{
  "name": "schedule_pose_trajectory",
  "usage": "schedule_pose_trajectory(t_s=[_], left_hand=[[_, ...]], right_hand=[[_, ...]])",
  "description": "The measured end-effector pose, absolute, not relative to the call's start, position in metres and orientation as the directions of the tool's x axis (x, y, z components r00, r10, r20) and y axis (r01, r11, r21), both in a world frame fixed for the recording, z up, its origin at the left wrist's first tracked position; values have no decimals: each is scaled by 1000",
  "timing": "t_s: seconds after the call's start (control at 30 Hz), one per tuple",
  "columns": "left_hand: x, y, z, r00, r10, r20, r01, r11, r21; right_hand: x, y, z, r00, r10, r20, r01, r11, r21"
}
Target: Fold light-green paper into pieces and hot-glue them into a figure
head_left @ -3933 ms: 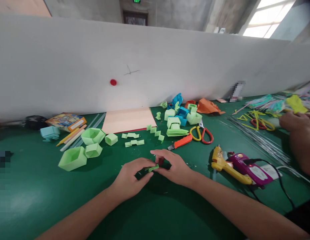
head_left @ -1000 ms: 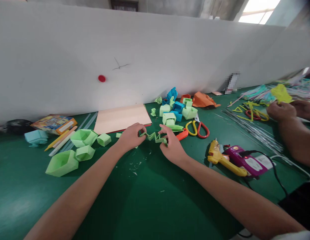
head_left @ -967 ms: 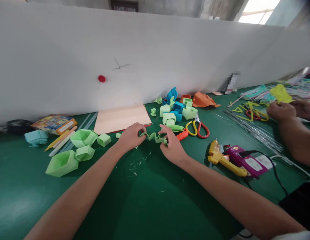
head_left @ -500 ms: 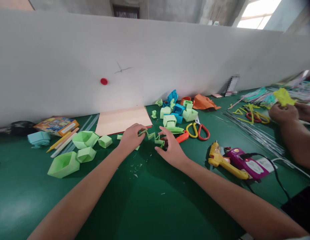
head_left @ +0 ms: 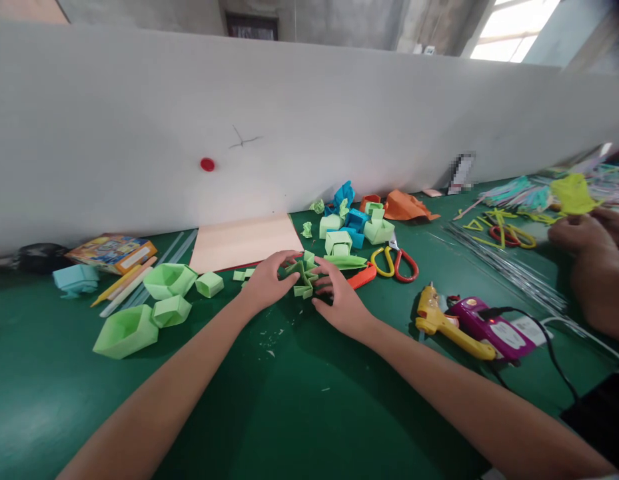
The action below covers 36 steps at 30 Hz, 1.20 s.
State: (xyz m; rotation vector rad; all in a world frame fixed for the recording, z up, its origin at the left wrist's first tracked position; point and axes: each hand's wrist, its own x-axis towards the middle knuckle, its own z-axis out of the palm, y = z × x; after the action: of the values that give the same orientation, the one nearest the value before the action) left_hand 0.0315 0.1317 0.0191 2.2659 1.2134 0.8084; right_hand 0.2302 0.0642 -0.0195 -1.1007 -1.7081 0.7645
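Observation:
Between my hands, just above the green tabletop, is a light green paper strip [head_left: 303,279] bent into zigzag folds and bunched together. My left hand [head_left: 270,283] is closed on its left side, thumb and fingers around the folds. My right hand [head_left: 343,301] grips the right side with curved fingers, the thumb lower down; its fingertips are partly hidden by the paper. Small green paper pieces [head_left: 242,274] lie beside my left hand. An orange-red cutter knife [head_left: 363,277] and a green folded paper [head_left: 345,261] lie just beyond my right hand.
Folded green paper boxes [head_left: 126,331] stand at left, near a colourful box [head_left: 112,252]. A peach sheet [head_left: 246,243] lies behind. Rightward are scissors [head_left: 406,265], a yellow glue gun [head_left: 452,327], a purple power strip [head_left: 492,327] with cables, and another person's hand [head_left: 574,233] holding yellow material.
The zigzag strip, stretched out between my hands before, is now bunched up. My hands have come closer together. The other person's hands have shifted slightly right with the yellow material.

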Motion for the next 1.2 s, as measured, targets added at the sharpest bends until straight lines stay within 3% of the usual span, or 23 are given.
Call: schedule_pose_trajectory(t_s=[0.37, 0.8, 0.97, 1.2], left_hand=[[27, 126, 20, 689, 706, 161, 508, -630, 587], [32, 124, 21, 648, 754, 108, 557, -566, 609], [37, 115, 20, 634, 766, 109, 554, -547, 628], [34, 111, 21, 533, 834, 140, 622, -499, 603]], right_hand=[[231, 66, -20, -187, 902, 389, 274, 428, -861], [234, 67, -21, -194, 896, 398, 333, 442, -833], [235, 66, -19, -207, 889, 408, 269, 453, -850], [236, 63, -15, -183, 903, 388, 288, 426, -858]])
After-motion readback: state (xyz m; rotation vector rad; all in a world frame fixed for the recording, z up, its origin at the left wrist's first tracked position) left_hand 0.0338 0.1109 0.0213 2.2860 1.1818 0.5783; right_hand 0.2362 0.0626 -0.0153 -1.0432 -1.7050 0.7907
